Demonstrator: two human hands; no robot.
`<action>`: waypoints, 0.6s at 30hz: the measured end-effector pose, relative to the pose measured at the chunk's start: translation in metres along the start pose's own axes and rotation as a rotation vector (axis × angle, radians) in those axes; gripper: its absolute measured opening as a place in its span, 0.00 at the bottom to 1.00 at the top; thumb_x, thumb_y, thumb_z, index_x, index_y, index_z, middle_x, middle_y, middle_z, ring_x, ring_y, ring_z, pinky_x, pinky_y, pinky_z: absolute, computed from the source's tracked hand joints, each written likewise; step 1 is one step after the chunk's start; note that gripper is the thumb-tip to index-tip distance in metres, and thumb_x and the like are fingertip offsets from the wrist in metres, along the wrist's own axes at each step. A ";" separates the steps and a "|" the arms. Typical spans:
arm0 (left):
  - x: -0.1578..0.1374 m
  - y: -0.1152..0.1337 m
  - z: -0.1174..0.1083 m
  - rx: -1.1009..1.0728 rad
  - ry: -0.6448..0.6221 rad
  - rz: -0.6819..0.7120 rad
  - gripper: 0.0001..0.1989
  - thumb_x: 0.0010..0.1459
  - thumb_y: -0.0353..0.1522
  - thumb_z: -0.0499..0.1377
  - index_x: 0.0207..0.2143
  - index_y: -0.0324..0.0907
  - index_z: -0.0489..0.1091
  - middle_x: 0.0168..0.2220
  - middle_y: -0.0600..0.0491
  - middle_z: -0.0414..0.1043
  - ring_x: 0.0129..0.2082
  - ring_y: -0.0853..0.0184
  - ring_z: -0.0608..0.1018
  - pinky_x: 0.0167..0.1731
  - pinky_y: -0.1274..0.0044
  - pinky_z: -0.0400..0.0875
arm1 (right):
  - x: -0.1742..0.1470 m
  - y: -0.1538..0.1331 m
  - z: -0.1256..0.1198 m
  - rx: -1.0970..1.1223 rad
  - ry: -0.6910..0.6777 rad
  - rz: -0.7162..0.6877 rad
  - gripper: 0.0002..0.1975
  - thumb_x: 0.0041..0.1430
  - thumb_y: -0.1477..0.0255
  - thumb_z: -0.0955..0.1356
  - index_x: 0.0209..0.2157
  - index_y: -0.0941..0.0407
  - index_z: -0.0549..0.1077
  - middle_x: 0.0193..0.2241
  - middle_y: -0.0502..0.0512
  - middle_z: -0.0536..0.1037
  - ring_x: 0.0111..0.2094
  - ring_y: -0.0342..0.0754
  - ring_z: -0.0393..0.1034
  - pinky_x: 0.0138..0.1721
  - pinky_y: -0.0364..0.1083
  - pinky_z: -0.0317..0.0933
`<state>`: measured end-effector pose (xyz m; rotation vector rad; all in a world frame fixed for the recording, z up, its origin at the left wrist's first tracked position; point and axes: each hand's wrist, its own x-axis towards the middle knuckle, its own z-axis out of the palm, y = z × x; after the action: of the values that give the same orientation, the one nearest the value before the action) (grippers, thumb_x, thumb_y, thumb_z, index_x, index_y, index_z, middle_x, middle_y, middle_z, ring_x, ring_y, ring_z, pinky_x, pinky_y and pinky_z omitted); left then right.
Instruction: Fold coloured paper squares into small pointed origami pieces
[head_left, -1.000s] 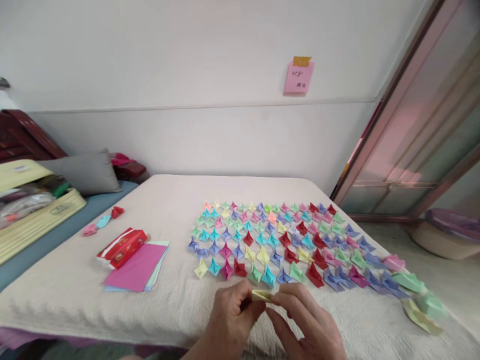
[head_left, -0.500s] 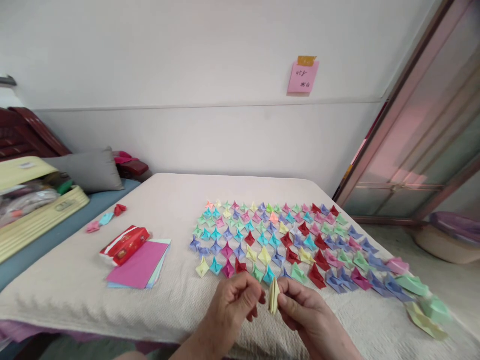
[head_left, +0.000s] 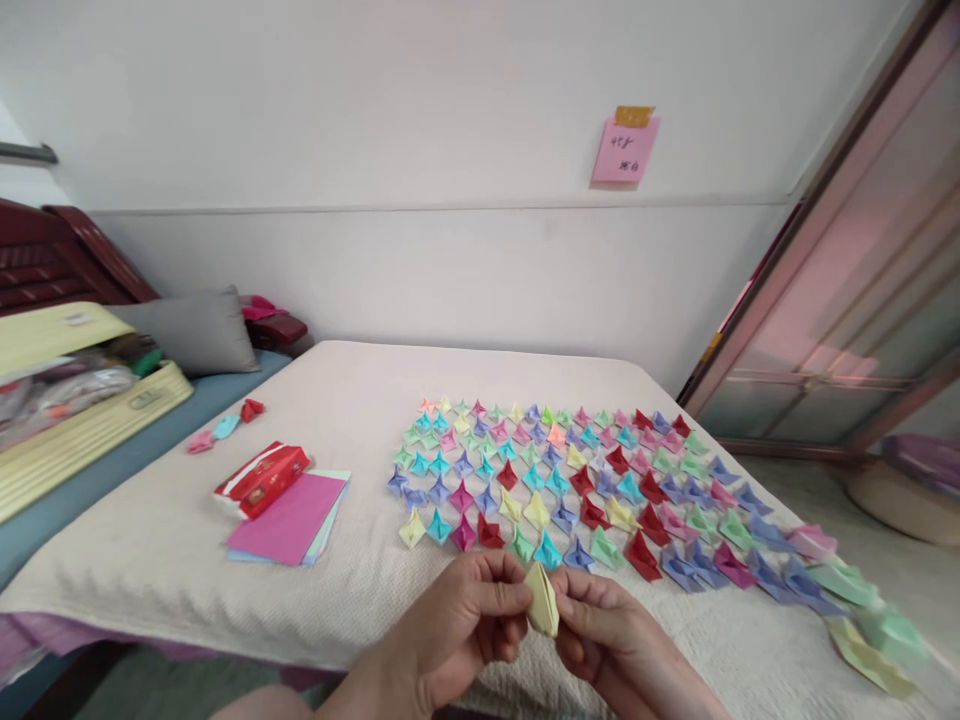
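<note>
Your left hand [head_left: 476, 612] and right hand [head_left: 604, 622] both pinch the yellow folded paper [head_left: 541, 602] between thumb and fingers, above the near part of the cream cloth [head_left: 360, 600]. Many folded pieces [head_left: 536, 510] already lie in rows beyond it; yours seems folded but not yet spread like them, and the flat sheets [head_left: 289, 520] on the left are unfolded.

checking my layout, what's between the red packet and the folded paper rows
In the head view, coloured sheets, then bare cream cloth, lie between the red packet and the folded paper rows.
</note>
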<state>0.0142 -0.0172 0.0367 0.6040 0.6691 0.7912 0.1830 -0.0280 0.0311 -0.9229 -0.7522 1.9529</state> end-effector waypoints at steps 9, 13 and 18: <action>0.001 -0.005 0.002 -0.019 -0.010 -0.042 0.08 0.49 0.31 0.66 0.28 0.35 0.71 0.21 0.55 0.68 0.18 0.76 0.69 0.21 0.83 0.64 | 0.003 -0.001 -0.002 -0.044 0.021 -0.045 0.09 0.47 0.71 0.74 0.21 0.61 0.74 0.18 0.46 0.63 0.20 0.37 0.48 0.20 0.39 0.40; 0.003 -0.007 0.002 -0.044 0.053 -0.038 0.08 0.45 0.27 0.66 0.24 0.35 0.69 0.22 0.55 0.68 0.18 0.77 0.68 0.22 0.83 0.64 | 0.003 -0.002 -0.001 -0.009 0.027 -0.025 0.07 0.47 0.74 0.72 0.20 0.61 0.74 0.20 0.48 0.65 0.20 0.37 0.49 0.21 0.39 0.42; 0.007 -0.007 -0.001 -0.019 0.126 -0.008 0.08 0.43 0.28 0.66 0.24 0.35 0.69 0.23 0.55 0.68 0.21 0.75 0.69 0.25 0.81 0.64 | 0.005 -0.001 0.001 0.006 0.073 -0.034 0.07 0.46 0.75 0.72 0.18 0.61 0.73 0.23 0.49 0.68 0.20 0.37 0.52 0.21 0.39 0.45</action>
<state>0.0204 -0.0158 0.0291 0.5369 0.7776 0.8321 0.1813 -0.0235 0.0309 -0.9665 -0.7151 1.8807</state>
